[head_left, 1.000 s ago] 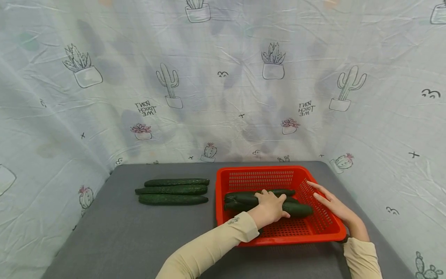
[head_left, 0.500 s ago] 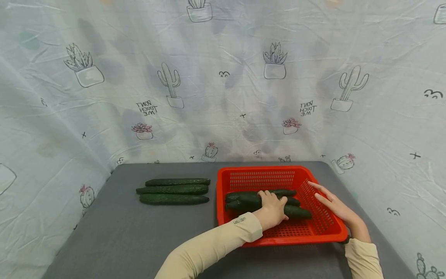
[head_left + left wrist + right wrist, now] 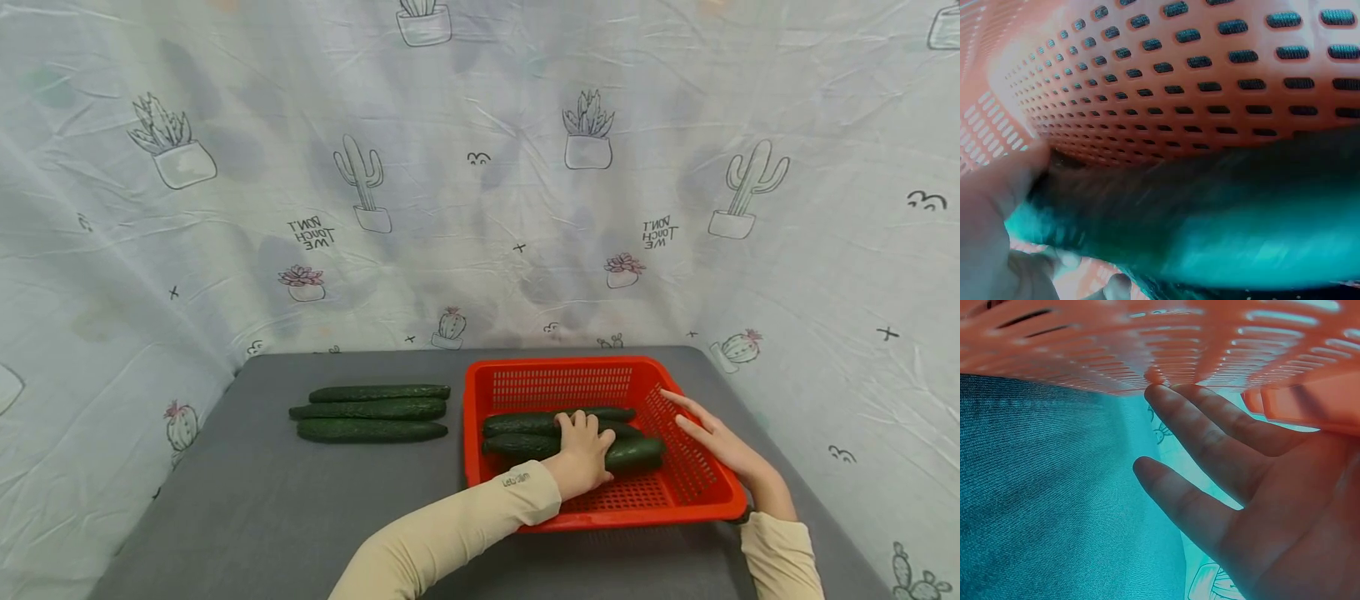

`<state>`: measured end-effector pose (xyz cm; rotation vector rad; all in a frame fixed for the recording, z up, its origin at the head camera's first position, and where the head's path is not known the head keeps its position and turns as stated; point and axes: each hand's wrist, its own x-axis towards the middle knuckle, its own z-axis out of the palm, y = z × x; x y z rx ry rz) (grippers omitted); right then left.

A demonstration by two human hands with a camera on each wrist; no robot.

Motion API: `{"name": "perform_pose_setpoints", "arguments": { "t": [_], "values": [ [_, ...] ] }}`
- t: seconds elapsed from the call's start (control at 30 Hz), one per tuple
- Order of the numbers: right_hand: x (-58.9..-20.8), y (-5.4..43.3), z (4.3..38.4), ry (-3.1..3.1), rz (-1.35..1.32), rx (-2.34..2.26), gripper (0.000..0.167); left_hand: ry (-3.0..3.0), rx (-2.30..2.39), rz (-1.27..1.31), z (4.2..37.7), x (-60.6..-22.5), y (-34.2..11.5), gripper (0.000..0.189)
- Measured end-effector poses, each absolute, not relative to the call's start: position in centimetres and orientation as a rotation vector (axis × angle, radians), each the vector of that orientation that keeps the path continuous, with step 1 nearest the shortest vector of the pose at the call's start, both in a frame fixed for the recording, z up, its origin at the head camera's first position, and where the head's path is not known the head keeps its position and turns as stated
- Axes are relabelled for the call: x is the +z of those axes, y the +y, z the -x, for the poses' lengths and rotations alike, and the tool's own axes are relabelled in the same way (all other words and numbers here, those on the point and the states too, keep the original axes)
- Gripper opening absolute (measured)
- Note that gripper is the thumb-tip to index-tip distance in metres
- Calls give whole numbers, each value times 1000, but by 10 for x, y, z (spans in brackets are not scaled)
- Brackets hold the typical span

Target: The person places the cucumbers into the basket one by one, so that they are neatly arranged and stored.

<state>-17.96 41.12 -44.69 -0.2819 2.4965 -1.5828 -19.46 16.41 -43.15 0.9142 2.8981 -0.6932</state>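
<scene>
Taking hold seemed my step: my left hand gripped a cucumber, my straight-fingered right hand touched the red basket at three o'clock; any next lift likely needed firmness.

The head view is softly bright, while the left wrist view (teal-tinted) blurs the cucumber.

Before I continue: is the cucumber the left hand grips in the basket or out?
In: the head view shows the cucumber within the rim of the red basket.
</scene>
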Motion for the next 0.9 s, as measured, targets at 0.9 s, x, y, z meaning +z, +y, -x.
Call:
{"name": "perform_pose_setpoints", "arguments": {
  "t": [0.9],
  "values": [
    [-449,411,180,2730,359,-1370,48,2920,-701,-984,203,-403,146,65]
  ]
}}
